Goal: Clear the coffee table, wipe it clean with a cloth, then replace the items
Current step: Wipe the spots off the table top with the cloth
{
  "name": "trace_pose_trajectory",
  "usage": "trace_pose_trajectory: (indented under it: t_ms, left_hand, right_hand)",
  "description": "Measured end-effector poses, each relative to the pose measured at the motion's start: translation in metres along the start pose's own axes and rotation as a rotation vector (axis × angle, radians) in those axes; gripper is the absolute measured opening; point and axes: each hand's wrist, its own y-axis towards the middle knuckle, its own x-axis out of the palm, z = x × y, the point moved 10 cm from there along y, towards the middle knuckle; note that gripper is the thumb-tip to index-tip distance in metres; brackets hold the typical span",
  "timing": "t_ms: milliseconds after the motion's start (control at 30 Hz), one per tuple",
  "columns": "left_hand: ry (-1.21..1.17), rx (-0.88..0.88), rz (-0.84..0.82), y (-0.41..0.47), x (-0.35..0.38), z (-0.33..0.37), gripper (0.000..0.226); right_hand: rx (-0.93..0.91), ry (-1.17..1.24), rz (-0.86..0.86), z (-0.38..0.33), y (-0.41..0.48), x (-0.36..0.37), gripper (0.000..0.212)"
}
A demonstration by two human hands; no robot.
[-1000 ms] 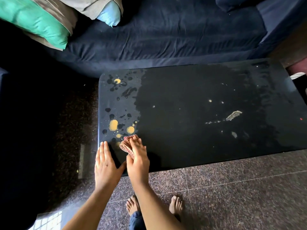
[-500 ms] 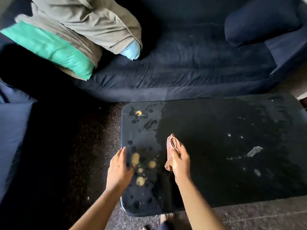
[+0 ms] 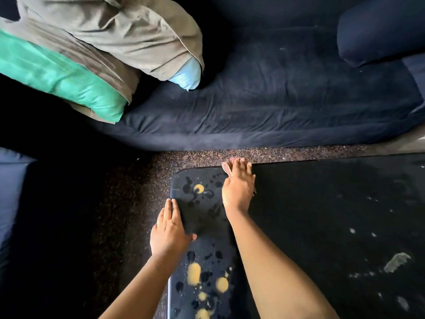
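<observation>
The black glossy coffee table fills the lower right of the head view. Yellow and dark spots mark its left end, and pale smears lie at the right. My right hand presses a folded reddish cloth flat against the table's far edge; only the cloth's tip shows past my fingers. My left hand rests flat with straight fingers on the table's left edge.
A dark blue sofa runs just behind the table, with a narrow strip of speckled floor between. Grey and green pillows lie at its left end, a blue bolster at its right.
My right hand has pushed the cloth from the near edge across the table's left part to its far edge. My left hand has slid forward along the left edge. The view has moved forward.
</observation>
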Motion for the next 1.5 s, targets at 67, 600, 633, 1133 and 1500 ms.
trace_pose_trajectory:
  t_ms: [67,600,633,1133,1500]
  left_hand:
    - [0.053,-0.015,-0.010,0.001,0.000,0.002,0.114]
    - [0.074,-0.028,-0.071,0.001,0.005,0.001,0.111]
    - [0.063,-0.030,-0.070,0.001,0.004,0.000,0.111]
    - [-0.005,0.000,-0.083,-0.002,0.008,-0.004,0.109]
    - [-0.021,0.010,-0.095,-0.002,0.010,-0.006,0.108]
  right_hand:
    - [-0.140,-0.017,-0.044,-0.036,-0.010,0.015,0.061]
    - [-0.266,-0.064,-0.164,-0.059,-0.019,0.030,0.062]
    - [-0.324,-0.056,-0.206,-0.066,-0.022,0.036,0.061]
    - [-0.367,-0.007,-0.235,-0.068,-0.031,0.040,0.063]
    - [-0.231,0.002,-0.081,-0.055,-0.052,0.032,0.064]
